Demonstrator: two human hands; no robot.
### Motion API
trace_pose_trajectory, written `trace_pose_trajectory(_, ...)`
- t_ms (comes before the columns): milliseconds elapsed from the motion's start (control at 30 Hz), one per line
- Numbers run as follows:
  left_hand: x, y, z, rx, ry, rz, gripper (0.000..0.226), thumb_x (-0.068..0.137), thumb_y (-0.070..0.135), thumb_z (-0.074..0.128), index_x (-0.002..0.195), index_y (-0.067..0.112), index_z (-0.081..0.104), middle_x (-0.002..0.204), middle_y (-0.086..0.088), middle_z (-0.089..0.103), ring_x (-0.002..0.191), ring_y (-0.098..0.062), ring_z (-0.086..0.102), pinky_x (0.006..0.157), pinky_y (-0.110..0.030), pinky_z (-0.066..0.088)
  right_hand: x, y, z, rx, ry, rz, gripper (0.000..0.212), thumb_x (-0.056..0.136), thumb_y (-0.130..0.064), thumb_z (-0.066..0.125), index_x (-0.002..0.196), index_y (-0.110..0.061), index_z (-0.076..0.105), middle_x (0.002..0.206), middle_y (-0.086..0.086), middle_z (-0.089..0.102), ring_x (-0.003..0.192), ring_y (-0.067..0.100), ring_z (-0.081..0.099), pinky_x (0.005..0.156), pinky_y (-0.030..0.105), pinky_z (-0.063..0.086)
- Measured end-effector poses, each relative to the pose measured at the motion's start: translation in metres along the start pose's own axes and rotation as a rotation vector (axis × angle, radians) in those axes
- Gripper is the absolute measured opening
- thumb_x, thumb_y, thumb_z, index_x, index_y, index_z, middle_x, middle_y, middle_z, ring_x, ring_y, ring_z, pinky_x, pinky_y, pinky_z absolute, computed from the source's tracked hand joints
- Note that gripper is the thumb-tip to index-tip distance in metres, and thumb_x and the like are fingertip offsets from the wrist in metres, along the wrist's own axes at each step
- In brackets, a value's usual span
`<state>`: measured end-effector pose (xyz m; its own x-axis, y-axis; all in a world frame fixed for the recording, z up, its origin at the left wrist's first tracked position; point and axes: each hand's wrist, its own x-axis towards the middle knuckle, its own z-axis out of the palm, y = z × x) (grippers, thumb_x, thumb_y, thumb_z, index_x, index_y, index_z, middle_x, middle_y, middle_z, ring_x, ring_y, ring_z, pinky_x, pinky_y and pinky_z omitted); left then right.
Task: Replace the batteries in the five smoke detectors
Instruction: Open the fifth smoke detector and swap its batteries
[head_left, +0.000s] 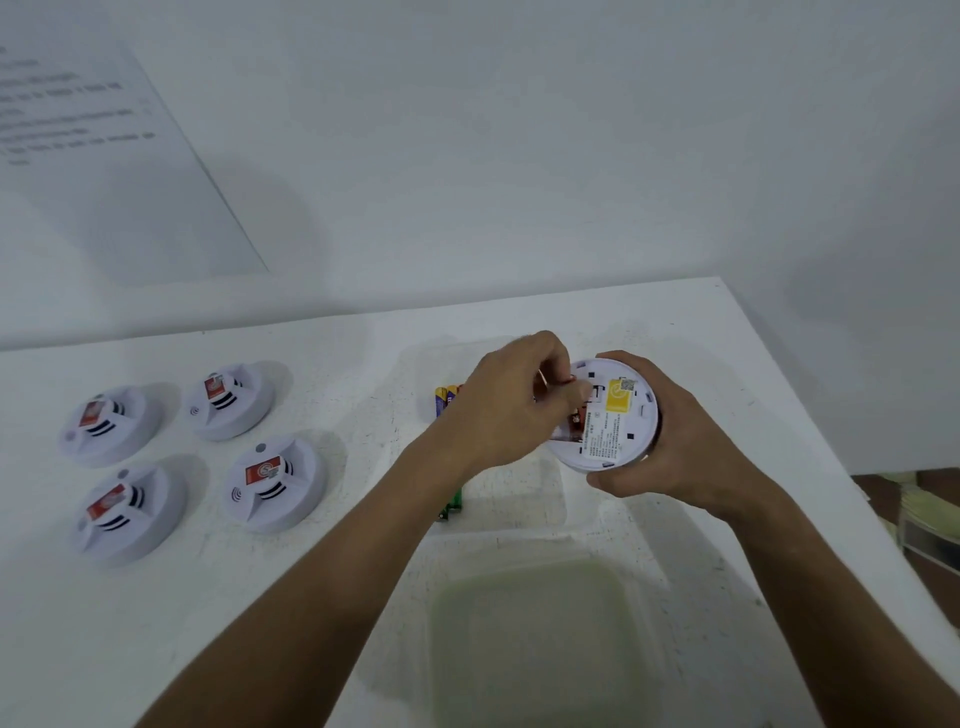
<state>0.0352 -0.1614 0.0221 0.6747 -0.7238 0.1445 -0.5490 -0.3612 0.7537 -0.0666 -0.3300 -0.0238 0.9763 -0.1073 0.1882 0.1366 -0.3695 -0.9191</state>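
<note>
White table (322, 613), white wall behind. Near, 6 o'clock: clear tub (545, 639). Centre-right, 2 o'clock: detector (613, 415) held underside up; right hand (660, 441) cups its rim, left hand (511, 402) has fingers curled into the battery bay, though what they pinch cannot be told. Light, rigid plastic shell, likely smooth; best held by rim, bay clips probably delicate. Batteries (445, 401) just behind left hand. Far left, 9 o'clock: four detectors (275, 483), face up.

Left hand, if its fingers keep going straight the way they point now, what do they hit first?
Probably the smoke detector's open back, held by the right hand; the left hand's fingertips already look to be at it.
</note>
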Motion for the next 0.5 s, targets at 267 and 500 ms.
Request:
trace_pose_trajectory(267, 0.037, -0.037, -0.024, -0.131, 0.279, -0.302, 0.013, 0.081, 0.034, 0.075, 0.084, 0.027, 0.064, 0.086, 0.000, 0.073, 0.074, -0.016, 0.069, 0.068, -0.029, 0.057, -0.013, 0.001, -0.014, -0.035, 0.052, 0.056, 0.088, 0.051, -0.011, 0.086, 0.129, -0.026, 0.049, 0.116, -0.018, 0.062, 0.110, 0.003, 0.061, 0.084, 0.013, 0.051)
trace_pose_trajectory(500, 0.045, -0.058, -0.007, 0.181, -0.034, -0.385, 0.023, 0.083, 0.035, 0.073, 0.097, 0.016, 0.072, 0.079, 0.003, 0.064, 0.063, 0.002, 0.053, 0.051, -0.013, 0.035, -0.018, 0.003, -0.015, -0.028, 0.019, 0.064, 0.090, 0.053, -0.011, 0.087, 0.134, -0.017, 0.048, 0.121, -0.013, 0.062, 0.116, 0.010, 0.059, 0.089, 0.016, 0.052)
